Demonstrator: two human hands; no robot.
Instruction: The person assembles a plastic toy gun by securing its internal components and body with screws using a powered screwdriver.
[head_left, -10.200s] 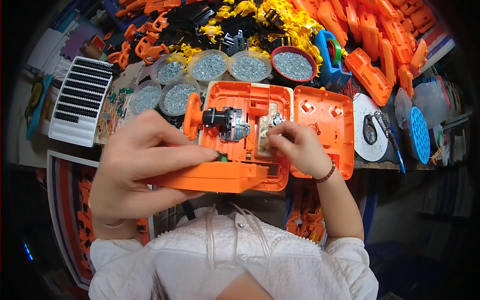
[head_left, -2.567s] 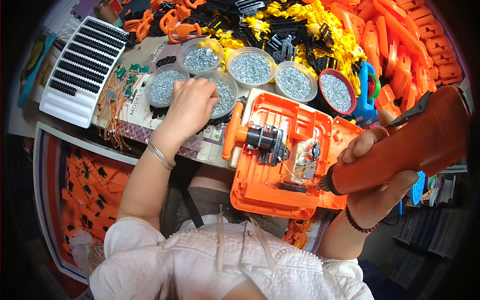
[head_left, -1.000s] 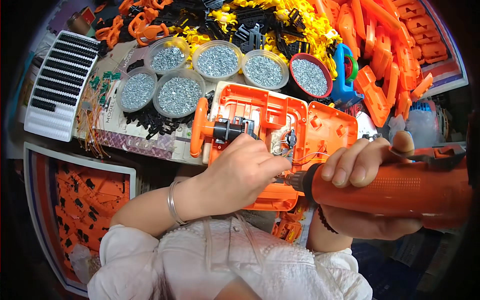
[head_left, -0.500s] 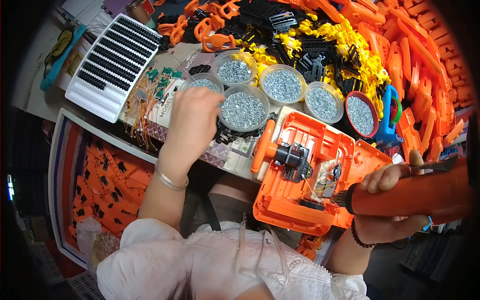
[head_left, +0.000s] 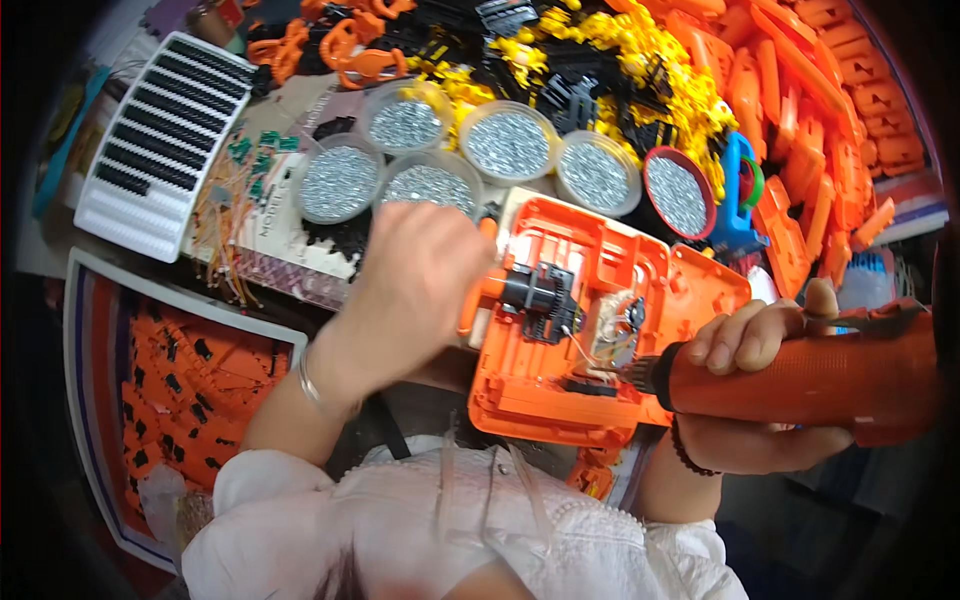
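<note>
My right hand [head_left: 750, 350] is wrapped round a thick orange electric screwdriver [head_left: 800, 385]. Its black nose points left, with the tip at the wires and small board in an open orange plastic housing [head_left: 530, 405]. Inside that housing sit a black gearbox with a motor [head_left: 545, 300] and thin wires. An orange bar sticks out at its left. My left hand [head_left: 420, 265], slightly blurred, is curled closed between this bar and a clear tub of small silvery screws [head_left: 435, 185]. Its fingertips are hidden, and I cannot make out what they hold.
More screw tubs [head_left: 510, 140] stand in a curve behind, one a red bowl [head_left: 680, 195]. Beyond lie heaped yellow and black parts [head_left: 640, 60] and orange shells [head_left: 790, 120]. At left are a white tray [head_left: 165, 140], wires [head_left: 225, 235] and a bin of orange pieces [head_left: 200, 390].
My left hand has moved away from the screw tubs, nearer to me and toward the housing's left side. My right hand keeps its grip on the screwdriver. The whole view has shifted a little.
</note>
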